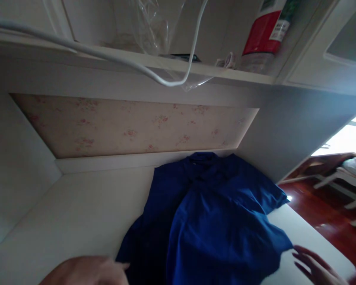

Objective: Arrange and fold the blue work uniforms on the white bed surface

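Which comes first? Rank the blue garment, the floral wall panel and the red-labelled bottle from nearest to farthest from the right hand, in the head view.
From the right hand, at the lower right:
1. Blue garment, spread on the white surface just left of the fingertips.
2. Floral wall panel, behind the garment on the back wall.
3. Red-labelled bottle, up on the shelf above.

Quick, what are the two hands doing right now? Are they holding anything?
Left hand: blurred beside the blue shirt; open or closed cannot be told.
Right hand: open, fingers spread, holding nothing, just off the shirt's edge.
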`<state>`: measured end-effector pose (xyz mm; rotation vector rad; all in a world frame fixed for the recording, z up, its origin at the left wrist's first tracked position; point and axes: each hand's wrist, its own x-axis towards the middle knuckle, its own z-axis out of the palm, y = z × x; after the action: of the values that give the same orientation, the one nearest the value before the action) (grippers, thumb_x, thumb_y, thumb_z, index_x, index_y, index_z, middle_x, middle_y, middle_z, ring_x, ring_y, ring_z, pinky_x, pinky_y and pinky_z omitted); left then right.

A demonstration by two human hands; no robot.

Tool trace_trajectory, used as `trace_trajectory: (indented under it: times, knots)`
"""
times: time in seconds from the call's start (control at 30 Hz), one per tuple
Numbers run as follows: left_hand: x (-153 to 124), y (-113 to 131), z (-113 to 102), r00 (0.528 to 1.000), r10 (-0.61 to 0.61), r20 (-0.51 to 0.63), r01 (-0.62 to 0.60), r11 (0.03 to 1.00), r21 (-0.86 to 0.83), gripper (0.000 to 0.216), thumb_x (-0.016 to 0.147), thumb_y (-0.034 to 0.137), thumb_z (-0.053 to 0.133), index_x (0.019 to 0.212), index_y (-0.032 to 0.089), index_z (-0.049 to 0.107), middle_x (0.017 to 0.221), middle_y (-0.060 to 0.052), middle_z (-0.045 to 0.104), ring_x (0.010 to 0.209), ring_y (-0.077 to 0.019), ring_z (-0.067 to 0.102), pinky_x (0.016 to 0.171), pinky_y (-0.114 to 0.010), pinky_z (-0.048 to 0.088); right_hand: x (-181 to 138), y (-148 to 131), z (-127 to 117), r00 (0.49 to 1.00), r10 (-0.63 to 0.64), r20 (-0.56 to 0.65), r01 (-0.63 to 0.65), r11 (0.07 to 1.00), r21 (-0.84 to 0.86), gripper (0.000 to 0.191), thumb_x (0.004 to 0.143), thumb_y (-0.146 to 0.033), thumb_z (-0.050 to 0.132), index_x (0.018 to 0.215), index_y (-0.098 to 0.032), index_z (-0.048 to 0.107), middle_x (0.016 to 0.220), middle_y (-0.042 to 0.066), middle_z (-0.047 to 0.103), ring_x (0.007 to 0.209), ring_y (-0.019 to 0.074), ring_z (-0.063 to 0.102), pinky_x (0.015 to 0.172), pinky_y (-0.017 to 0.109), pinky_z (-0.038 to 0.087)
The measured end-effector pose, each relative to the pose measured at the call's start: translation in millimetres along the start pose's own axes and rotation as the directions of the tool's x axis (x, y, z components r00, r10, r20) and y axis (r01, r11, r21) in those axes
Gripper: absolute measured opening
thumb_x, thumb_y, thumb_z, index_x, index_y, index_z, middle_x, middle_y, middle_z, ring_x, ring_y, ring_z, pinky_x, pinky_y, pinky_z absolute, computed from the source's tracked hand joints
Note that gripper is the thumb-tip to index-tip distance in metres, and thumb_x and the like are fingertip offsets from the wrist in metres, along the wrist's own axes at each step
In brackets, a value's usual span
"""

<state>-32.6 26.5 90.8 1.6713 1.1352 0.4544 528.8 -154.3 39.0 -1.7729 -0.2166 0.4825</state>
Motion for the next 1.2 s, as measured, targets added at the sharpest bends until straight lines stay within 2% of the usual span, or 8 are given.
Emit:
trace_trajectory:
  times: [0.07, 0.2, 0.4, 0.6, 0.8, 0.87, 1.0, 1.2]
  knots:
    - [16, 2, 10, 0.999, 0.001, 0.041, -0.003, 0.999, 0.055, 0.053, 0.061, 0.071, 0.068, 0.094, 0.029, 0.073, 0.098, -0.005, 0.076, 0.098, -0.0290, 0.068, 0.092, -0.038, 0.052, 11, -20, 13, 0.998, -0.064, 0.014, 0.066, 0.989, -0.134, 0.063, 0.052, -0.066, 0.070, 0.100, -0.025, 0.063, 0.113, 0.019, 0.065, 0.116, 0.0416, 0.058, 0.100, 0.055, 0.045]
    - [62, -6, 51, 0.942, -0.029, -0.335, 0.083, 0.986, 0.148, 0.070, 0.081, 0.065, 0.045, 0.125, 0.012, 0.057, 0.129, -0.020, 0.062, 0.117, -0.0310, 0.060, 0.105, -0.044, 0.042, 38, -56, 61, 0.990, -0.094, 0.109, 0.134, 0.872, -0.471, 0.092, 0.059, -0.073, 0.063, 0.129, -0.012, 0.055, 0.112, 0.022, 0.065, 0.109, 0.0427, 0.061, 0.092, 0.058, 0.048]
    - [76, -11, 91, 0.954, 0.015, -0.299, 0.041, 0.983, 0.180, 0.048, 0.084, 0.045, 0.053, 0.122, 0.016, 0.061, 0.115, -0.014, 0.071, 0.107, -0.0280, 0.067, 0.095, -0.037, 0.049, 16, -63, 132, 0.912, -0.239, 0.335, 0.379, 0.804, -0.458, 0.075, 0.053, -0.054, 0.076, 0.116, -0.015, 0.067, 0.092, 0.011, 0.073, 0.099, 0.0381, 0.065, 0.094, 0.051, 0.047]
    - [41, -33, 7, 0.904, -0.004, -0.428, 0.123, 0.961, 0.249, 0.047, 0.089, 0.046, 0.040, 0.125, 0.023, 0.062, 0.127, -0.003, 0.068, 0.116, -0.0223, 0.063, 0.101, -0.032, 0.047, -64, -74, 207, 0.610, -0.405, 0.681, 0.619, 0.780, -0.090, 0.054, 0.078, -0.051, 0.065, 0.123, -0.021, 0.065, 0.110, 0.006, 0.072, 0.098, 0.0280, 0.067, 0.088, 0.041, 0.053]
    - [-15, -68, -119, 0.664, 0.006, -0.747, 0.481, 0.763, 0.433, 0.072, 0.084, 0.055, 0.037, 0.137, 0.007, 0.049, 0.135, -0.027, 0.053, 0.124, -0.0499, 0.048, 0.103, -0.067, 0.031, -121, -77, 296, 0.502, -0.481, 0.719, 0.725, 0.688, -0.046, 0.067, 0.081, -0.033, 0.058, 0.144, -0.017, 0.043, 0.135, 0.014, 0.055, 0.119, 0.0306, 0.056, 0.105, 0.050, 0.041]
    - [-27, -77, -128, 0.664, 0.063, -0.745, 0.539, 0.651, 0.535, 0.081, 0.083, 0.061, 0.040, 0.143, 0.007, 0.041, 0.144, -0.028, 0.044, 0.131, -0.0525, 0.038, 0.105, -0.071, 0.025, -151, -72, 316, 0.413, -0.510, 0.754, 0.778, 0.628, -0.002, 0.066, 0.081, -0.031, 0.059, 0.144, -0.019, 0.044, 0.144, 0.013, 0.046, 0.132, 0.0316, 0.044, 0.113, 0.049, 0.031]
    - [-36, -101, -116, 0.781, -0.046, -0.623, 0.529, 0.581, 0.619, 0.090, 0.080, 0.068, 0.043, 0.140, 0.002, 0.044, 0.141, -0.025, 0.050, 0.127, -0.0394, 0.050, 0.107, -0.048, 0.038, -212, -55, 345, 0.096, -0.335, 0.937, 0.871, 0.484, 0.084, 0.067, 0.092, -0.041, 0.048, 0.150, -0.014, 0.032, 0.156, 0.015, 0.030, 0.142, 0.0279, 0.032, 0.115, 0.043, 0.029]
    - [-52, -122, -111, 0.733, -0.128, -0.668, 0.597, 0.591, 0.542, 0.079, 0.087, 0.054, 0.032, 0.141, -0.003, 0.040, 0.135, -0.029, 0.049, 0.110, -0.0366, 0.062, 0.092, -0.045, 0.049, -244, -42, 365, 0.025, -0.126, 0.992, 0.874, 0.484, 0.040, 0.069, 0.081, -0.028, 0.059, 0.145, -0.009, 0.042, 0.124, 0.021, 0.065, 0.115, 0.0399, 0.059, 0.100, 0.061, 0.036]
